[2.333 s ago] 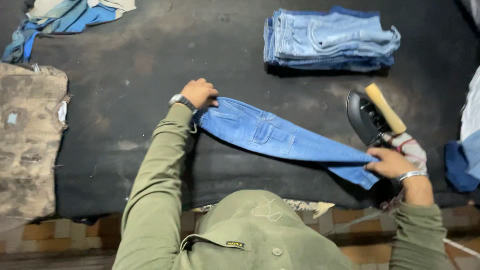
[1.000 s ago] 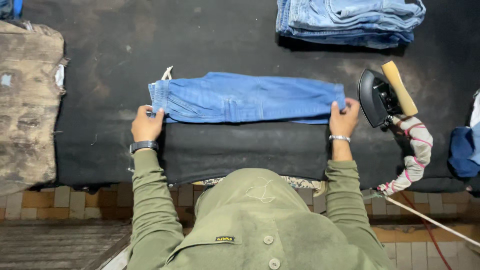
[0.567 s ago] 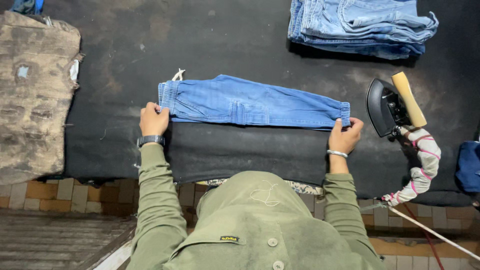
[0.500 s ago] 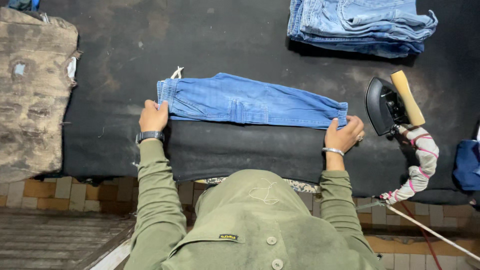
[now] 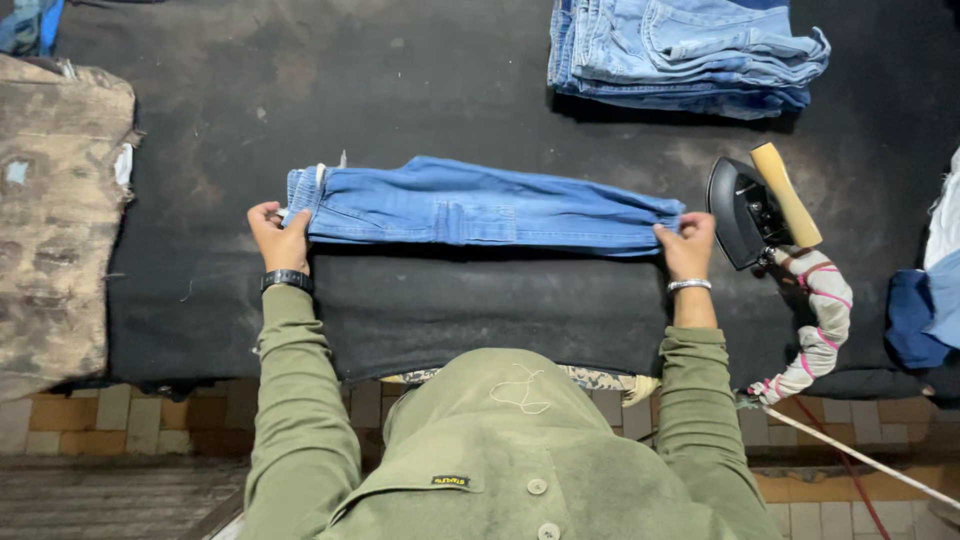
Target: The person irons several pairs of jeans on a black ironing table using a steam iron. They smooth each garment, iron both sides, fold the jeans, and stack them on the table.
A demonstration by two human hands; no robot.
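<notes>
Lying across the middle of a dark padded table [image 5: 480, 80] is a pair of blue jeans [image 5: 480, 208], folded lengthwise into a long narrow strip, and the person is holding it at both ends. The left hand [image 5: 278, 232] is pinching the waistband end, thumb on top and fingers curled around the edge of the denim, with a dark wristwatch [image 5: 287, 280] showing just above the olive sleeve. The right hand [image 5: 688, 246] is gripping the leg-hem end, fingers closed on the fabric, a silver bracelet [image 5: 688, 286] sitting at the wrist. Just beside the right hand, a black iron [image 5: 745, 212] with a pale wooden handle is resting tipped up on the table, its cloth-wrapped cord [image 5: 815, 320] trailing down off the near edge. Near the far edge, well apart from the hands, a stack of folded jeans [image 5: 690, 55] is sitting. A worn brownish cloth [image 5: 55, 220] is covering the table's left end, and more blue garments [image 5: 925, 310] are lying at the right edge.
</notes>
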